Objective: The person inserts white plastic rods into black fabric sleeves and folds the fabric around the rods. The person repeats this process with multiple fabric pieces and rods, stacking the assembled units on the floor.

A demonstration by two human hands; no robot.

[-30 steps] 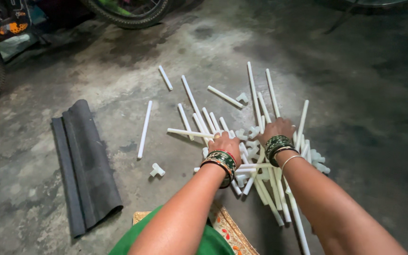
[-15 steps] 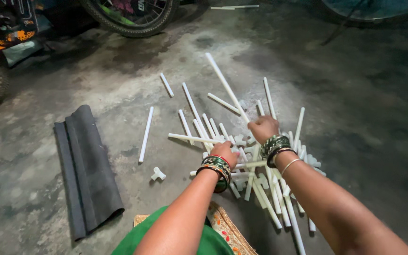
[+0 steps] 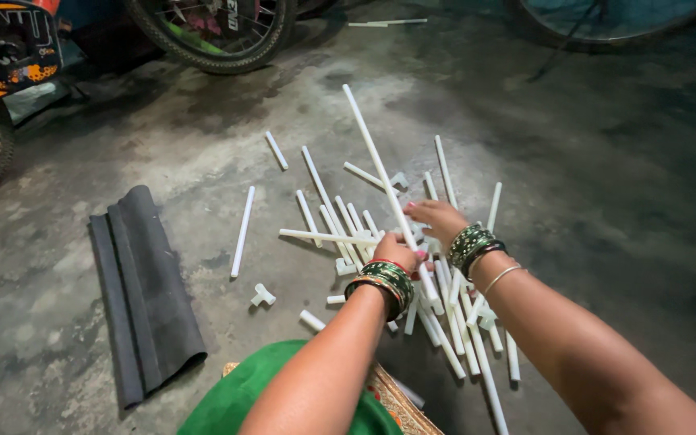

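Observation:
A long white pipe (image 3: 370,153) slants up and away over a heap of short white pipes (image 3: 453,314) on the concrete floor. My left hand (image 3: 396,251) grips this long pipe low down, near its lower end. My right hand (image 3: 437,219), wearing green bangles, is closed on the same pipe a little higher. Both wrists carry green and gold bangles. Several shorter pipe pieces (image 3: 316,181) lie fanned out left of the heap.
A small white T-fitting (image 3: 262,296) and a lone pipe (image 3: 242,230) lie to the left. A folded dark rubber mat (image 3: 142,290) sits further left. Bicycle wheels (image 3: 211,36) stand at the back. Green cloth (image 3: 267,395) covers my lap.
The long pipe has been lifted out of the heap and now tilts up and away. Both hands shifted slightly left and closed around it.

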